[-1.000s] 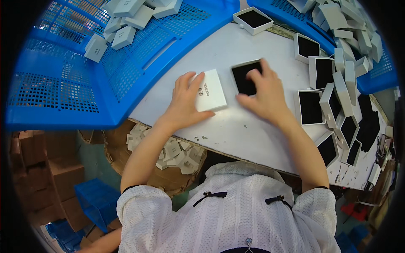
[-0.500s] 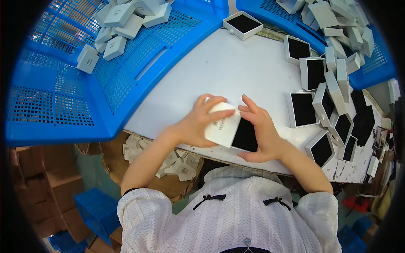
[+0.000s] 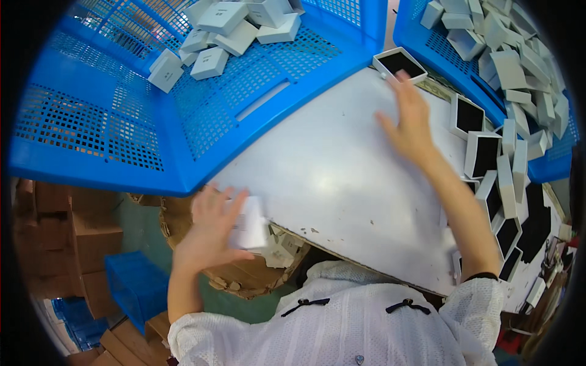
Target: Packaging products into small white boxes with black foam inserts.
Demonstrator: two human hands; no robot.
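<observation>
A small closed white box is beside my left hand, over the table's left edge and the cardboard carton. Blur softens both, but the left fingers are spread and the thumb stands a little apart from the box. At the far side of the table, my right hand reaches out open, with nothing in it. Its fingertips overlap the near edge of a white box tray with a black insert; whether they touch it I cannot tell.
More black-lined trays crowd the table's right side, partly behind my right forearm. Blue crates stand at back left and back right, holding white boxes. Below the edge, the cardboard carton holds several white boxes. Black pieces lie far right.
My hands have parted from the white box at the middle. The left has moved left with it to above the carton; the right has left it and reached to the far tray. The view has shifted.
</observation>
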